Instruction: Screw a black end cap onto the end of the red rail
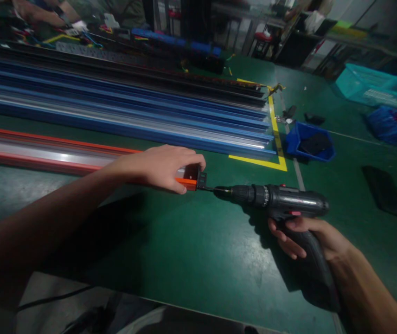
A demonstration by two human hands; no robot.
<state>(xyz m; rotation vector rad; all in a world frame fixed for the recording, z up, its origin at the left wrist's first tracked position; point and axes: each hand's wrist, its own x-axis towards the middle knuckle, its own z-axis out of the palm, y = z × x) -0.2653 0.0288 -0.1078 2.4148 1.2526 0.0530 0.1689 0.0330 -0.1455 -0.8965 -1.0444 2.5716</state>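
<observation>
My left hand (pixel 165 168) is wrapped over the right end of a long orange rail (pixel 62 157) with a silvery middle. A black end piece (pixel 201 179) sits at that end, beside my fingertips. My right hand (pixel 310 239) grips the handle of a black power drill (pixel 278 200), which lies level and points left. The thin bit (pixel 214 189) of the drill reaches the lower part of the end piece; whether it sits in a screw is too small to tell.
Long blue rails (pixel 132 113) and black rails lie behind the orange one, by yellow tape (pixel 257 162). A blue bin (pixel 310 141), a teal crate (pixel 379 88) and a dark flat object (pixel 384 191) are to the right. A person's arm (pixel 45 14) shows at the top left.
</observation>
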